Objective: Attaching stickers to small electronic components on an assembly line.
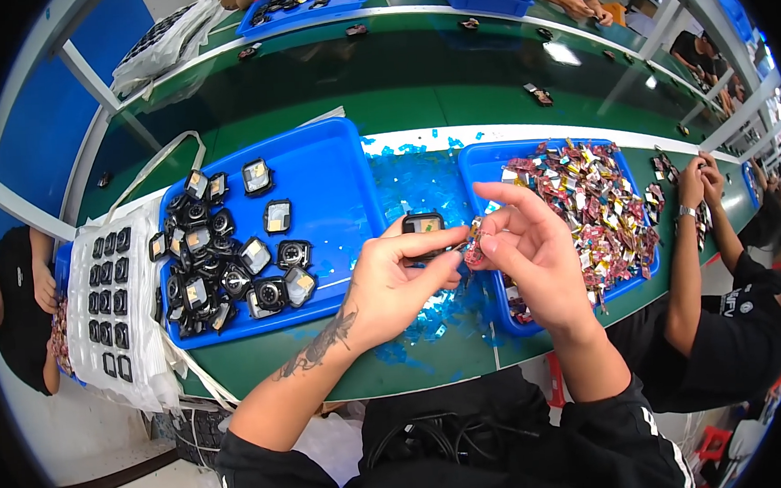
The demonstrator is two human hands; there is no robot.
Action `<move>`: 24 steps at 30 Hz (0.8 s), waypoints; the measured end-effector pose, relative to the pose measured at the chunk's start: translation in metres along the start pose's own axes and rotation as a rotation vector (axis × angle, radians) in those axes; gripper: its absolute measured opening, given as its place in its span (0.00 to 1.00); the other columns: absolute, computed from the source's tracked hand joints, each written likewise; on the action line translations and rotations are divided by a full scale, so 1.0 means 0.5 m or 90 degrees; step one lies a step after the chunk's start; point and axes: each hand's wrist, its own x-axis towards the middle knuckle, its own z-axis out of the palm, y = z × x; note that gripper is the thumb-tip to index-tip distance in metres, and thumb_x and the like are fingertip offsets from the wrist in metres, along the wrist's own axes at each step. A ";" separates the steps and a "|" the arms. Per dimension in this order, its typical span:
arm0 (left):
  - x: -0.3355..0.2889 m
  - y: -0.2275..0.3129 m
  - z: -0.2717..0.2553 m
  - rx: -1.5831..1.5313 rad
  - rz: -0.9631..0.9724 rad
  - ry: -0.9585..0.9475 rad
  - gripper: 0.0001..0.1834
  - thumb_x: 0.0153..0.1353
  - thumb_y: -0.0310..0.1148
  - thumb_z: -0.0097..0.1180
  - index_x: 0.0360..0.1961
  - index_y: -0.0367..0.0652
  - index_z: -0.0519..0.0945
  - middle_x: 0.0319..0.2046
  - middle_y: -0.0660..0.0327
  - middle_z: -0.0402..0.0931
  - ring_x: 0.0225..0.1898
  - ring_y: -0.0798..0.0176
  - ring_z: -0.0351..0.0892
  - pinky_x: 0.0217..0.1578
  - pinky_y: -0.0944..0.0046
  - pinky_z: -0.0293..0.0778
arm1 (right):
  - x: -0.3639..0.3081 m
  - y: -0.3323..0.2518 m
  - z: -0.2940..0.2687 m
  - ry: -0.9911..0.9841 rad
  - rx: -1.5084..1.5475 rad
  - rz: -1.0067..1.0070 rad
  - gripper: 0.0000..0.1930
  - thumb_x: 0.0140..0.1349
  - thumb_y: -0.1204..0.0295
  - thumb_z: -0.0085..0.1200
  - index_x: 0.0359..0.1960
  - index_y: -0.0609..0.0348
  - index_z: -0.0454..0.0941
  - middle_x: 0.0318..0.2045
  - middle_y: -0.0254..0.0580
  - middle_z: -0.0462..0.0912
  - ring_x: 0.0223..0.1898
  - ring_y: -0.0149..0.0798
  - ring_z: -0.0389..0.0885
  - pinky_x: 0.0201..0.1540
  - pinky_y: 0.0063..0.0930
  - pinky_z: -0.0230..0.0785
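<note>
Over the bench, my left hand is closed round a black watch case with a tan piece inside it. Close beside it, my right hand pinches a small reddish circuit part between thumb and fingertips, its other fingers raised. The part is near the case and my left fingertips; whether they touch is hard to see. To the left, a blue tray holds a heap of black watch cases. A second blue tray on the right is full of small reddish circuit parts.
Blue film scraps litter the green bench between the trays. White packing trays with black cases stand at the left edge. Beyond runs a green conveyor belt carrying scattered parts. Co-workers' hands are at the right, with others at the far side and left.
</note>
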 end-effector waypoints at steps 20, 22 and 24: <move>-0.009 -0.031 0.012 0.470 0.304 0.085 0.16 0.49 0.28 0.68 0.41 0.42 0.84 0.41 0.54 0.75 0.37 0.51 0.83 0.34 0.58 0.80 | -0.007 0.035 -0.028 0.000 0.222 0.105 0.14 0.65 0.79 0.53 0.51 0.64 0.70 0.38 0.43 0.82 0.40 0.33 0.83 0.49 0.28 0.78; -0.006 -0.036 0.012 0.482 0.334 0.104 0.15 0.49 0.25 0.68 0.41 0.40 0.83 0.41 0.54 0.74 0.38 0.53 0.83 0.36 0.60 0.82 | -0.006 0.039 -0.027 0.017 0.311 0.146 0.14 0.65 0.78 0.52 0.52 0.64 0.69 0.39 0.43 0.81 0.41 0.34 0.82 0.50 0.28 0.77; -0.007 -0.039 0.016 0.409 0.303 0.104 0.16 0.49 0.23 0.67 0.42 0.39 0.83 0.42 0.55 0.73 0.40 0.55 0.82 0.39 0.62 0.83 | -0.005 0.042 -0.025 0.006 0.335 0.151 0.16 0.65 0.77 0.53 0.53 0.64 0.68 0.41 0.43 0.81 0.43 0.33 0.82 0.50 0.28 0.77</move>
